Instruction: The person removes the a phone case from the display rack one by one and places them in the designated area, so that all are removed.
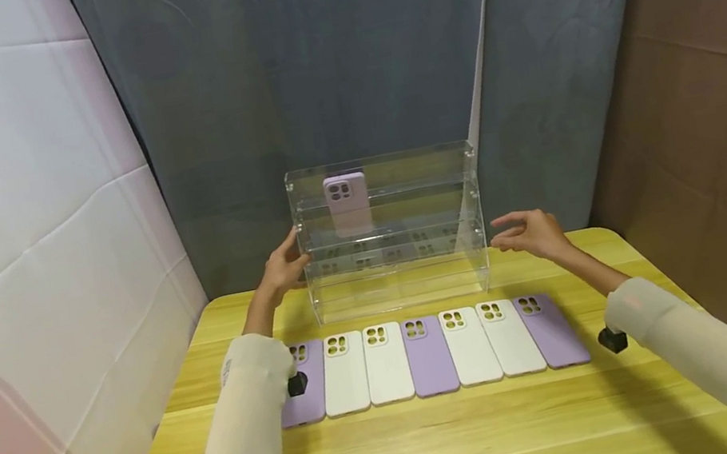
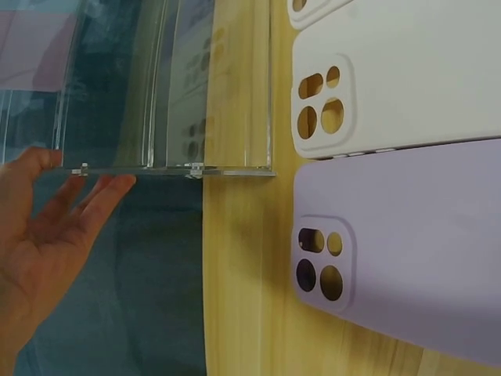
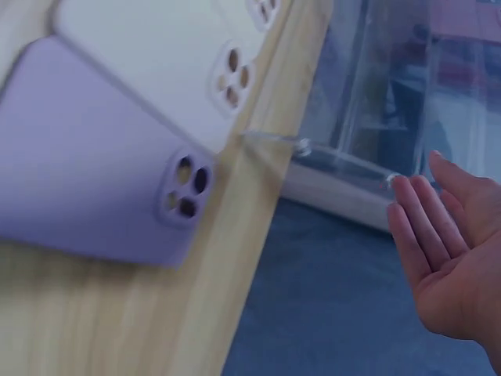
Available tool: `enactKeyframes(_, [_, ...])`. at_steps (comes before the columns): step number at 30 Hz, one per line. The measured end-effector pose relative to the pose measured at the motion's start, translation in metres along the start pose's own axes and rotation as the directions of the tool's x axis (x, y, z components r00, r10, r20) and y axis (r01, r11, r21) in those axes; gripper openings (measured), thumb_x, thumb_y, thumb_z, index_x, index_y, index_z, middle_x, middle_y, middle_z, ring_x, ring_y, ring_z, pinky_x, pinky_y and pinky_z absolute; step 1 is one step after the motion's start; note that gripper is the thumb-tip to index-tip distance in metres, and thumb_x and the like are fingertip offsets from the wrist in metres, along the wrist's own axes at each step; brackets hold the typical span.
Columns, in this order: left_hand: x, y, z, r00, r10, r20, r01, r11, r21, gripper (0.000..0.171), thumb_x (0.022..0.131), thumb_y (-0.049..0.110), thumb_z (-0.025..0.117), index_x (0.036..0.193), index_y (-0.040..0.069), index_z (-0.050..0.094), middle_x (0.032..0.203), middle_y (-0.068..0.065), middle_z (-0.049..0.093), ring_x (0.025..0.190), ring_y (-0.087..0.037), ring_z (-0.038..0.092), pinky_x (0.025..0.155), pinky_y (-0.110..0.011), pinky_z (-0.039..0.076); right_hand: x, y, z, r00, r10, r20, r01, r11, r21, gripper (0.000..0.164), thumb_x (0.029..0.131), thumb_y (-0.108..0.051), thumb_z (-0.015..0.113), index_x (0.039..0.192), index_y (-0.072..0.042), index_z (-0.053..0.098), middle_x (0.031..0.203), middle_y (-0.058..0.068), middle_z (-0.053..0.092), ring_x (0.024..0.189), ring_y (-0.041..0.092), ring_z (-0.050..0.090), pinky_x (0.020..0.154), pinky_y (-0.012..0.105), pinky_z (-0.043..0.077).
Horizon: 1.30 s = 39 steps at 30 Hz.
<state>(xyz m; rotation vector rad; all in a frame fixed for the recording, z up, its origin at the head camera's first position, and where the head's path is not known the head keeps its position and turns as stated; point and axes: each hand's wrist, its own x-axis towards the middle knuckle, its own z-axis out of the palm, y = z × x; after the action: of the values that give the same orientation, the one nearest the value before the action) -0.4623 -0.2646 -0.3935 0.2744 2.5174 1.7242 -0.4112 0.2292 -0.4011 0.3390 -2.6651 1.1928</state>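
Observation:
A clear acrylic tiered display rack [image 1: 405, 297] stands at the back of the table. My left hand [image 1: 283, 268] holds the rack's left side edge; in the left wrist view, the thumb of that hand [image 2: 55, 235] overlaps the edge while the other fingers lie along the outside. My right hand [image 1: 533, 234] is just off the rack's right side, fingers loosely extended and holding nothing. A purple phone case [image 1: 352, 217] stands upright on an upper tier, left of centre. In front, several white phone cases [image 1: 389, 372] and purple phone cases [image 1: 434, 365] lie in a row.
The wooden table [image 1: 432, 450] has its back edge behind the rack. A dark grey curtain [image 1: 334, 62] hangs behind, with a white sheet [image 1: 16, 158] along the left and a brown one [image 1: 716, 75] along the right.

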Motion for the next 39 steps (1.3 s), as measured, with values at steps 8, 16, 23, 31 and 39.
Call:
enactKeyframes(8, [0.004,-0.007,0.004,1.000,0.027,0.000,-0.027,0.999,0.029,0.076,0.110,0.010,0.049,0.167,0.034,0.005,0.159,-0.032,0.036,0.141,-0.046,0.045,0.099,-0.060,0.055,0.022,-0.033,0.008,0.997,-0.073,-0.030,0.072,0.997,-0.017,0.045,0.093,-0.024,0.081,0.134,-0.008,0.070,0.108,0.013,0.078,0.078,0.024,0.077,0.052,0.022,0.048])
enactKeyframes(16, [0.005,-0.010,0.004,1.000,0.018,0.007,-0.018,0.999,0.028,0.077,0.109,0.014,0.051,0.167,0.038,0.007,0.159,-0.029,0.040,0.140,-0.044,0.049,0.096,-0.057,0.058,0.038,-0.062,0.021,0.994,-0.107,-0.027,0.108,0.993,0.040,0.044,0.092,-0.024,0.082,0.133,-0.010,0.071,0.111,0.011,0.078,0.097,0.029,0.076,0.079,0.038,0.063])
enactKeyframes(23, [0.004,-0.010,0.007,0.999,0.035,0.015,-0.035,0.999,0.008,0.077,0.109,0.012,0.050,0.167,0.037,0.007,0.159,-0.030,0.039,0.140,-0.046,0.047,0.096,-0.058,0.057,0.052,-0.082,0.035,0.987,-0.147,-0.072,0.152,0.986,0.070,0.043,0.093,-0.021,0.082,0.132,-0.006,0.071,0.111,0.013,0.078,0.096,0.031,0.077,0.077,0.038,0.064])
enactKeyframes(31, [0.001,-0.008,0.009,0.999,0.036,0.021,-0.036,0.999,0.003,0.075,0.109,0.013,0.049,0.167,0.037,0.008,0.160,-0.029,0.038,0.141,-0.044,0.047,0.096,-0.058,0.057,0.070,-0.106,0.053,0.975,-0.203,-0.086,0.211,0.972,0.104,0.043,0.092,-0.017,0.082,0.131,-0.003,0.071,0.112,0.014,0.077,0.097,0.028,0.077,0.073,0.028,0.063])
enactKeyframes(39, [-0.003,-0.005,0.010,0.999,0.031,0.025,-0.031,0.999,-0.029,0.074,0.110,0.013,0.048,0.167,0.038,0.008,0.162,-0.031,0.033,0.143,-0.045,0.044,0.098,-0.060,0.055,0.085,-0.134,0.072,0.973,-0.207,-0.106,0.218,0.969,0.112,0.045,0.090,-0.020,0.084,0.131,-0.006,0.072,0.112,0.011,0.078,0.097,0.027,0.077,0.077,0.033,0.064])
